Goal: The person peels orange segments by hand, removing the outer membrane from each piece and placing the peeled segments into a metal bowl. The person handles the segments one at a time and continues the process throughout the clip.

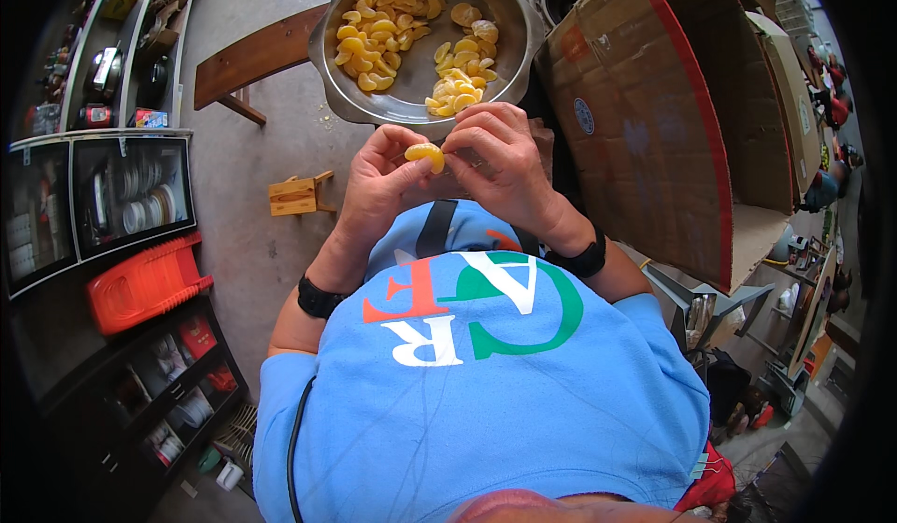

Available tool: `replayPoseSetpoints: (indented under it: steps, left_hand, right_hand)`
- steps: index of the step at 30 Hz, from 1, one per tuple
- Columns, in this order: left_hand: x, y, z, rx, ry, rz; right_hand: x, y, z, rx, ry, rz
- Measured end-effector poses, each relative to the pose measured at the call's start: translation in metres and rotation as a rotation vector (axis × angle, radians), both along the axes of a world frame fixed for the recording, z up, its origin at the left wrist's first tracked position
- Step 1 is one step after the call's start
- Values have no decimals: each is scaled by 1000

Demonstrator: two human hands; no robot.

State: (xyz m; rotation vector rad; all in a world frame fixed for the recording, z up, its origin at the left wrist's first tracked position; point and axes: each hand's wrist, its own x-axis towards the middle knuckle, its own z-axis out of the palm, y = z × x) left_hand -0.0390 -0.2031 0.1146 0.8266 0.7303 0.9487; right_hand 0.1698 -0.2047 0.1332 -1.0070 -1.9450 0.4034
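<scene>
Between thumb and fingers, my left hand [384, 173] holds a mandarin segment [425, 154] just in front of my chest. The fingertips of my right hand [499, 155] pinch at the segment's right end; whether they grip a strand of pith is too small to tell. Just beyond both hands is a wide stainless steel basin [413, 111]. A large heap of peeled segments [382, 29] lies on its left side. On the right lie more segments [455, 92], with a few larger unseparated pieces [483, 30] above them.
A big cardboard box [645, 131] stands open close by my right arm. Left of the basin are a wooden bench [259, 54] and a small wooden stool [293, 196] on the concrete floor. Further left stand a glass-door dish cabinet [133, 187] and an orange plastic item [151, 285].
</scene>
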Motion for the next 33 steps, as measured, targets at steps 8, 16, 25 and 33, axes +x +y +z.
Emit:
replayPoseSetpoints:
  steps: [8, 16, 25, 33]
  left_hand:
    - [1, -1, 1, 75, 105, -11]
    - [3, -2, 4, 126, 165, -23]
    - [2, 0, 4, 57, 152, -61]
    - [-2, 3, -5, -117, -185, -23]
  right_hand:
    - [0, 0, -1, 18, -34, 0]
    - [-2, 2, -2, 35, -65, 2]
    - [-2, 3, -2, 2, 0, -37]
    - [2, 1, -5, -98, 37, -14]
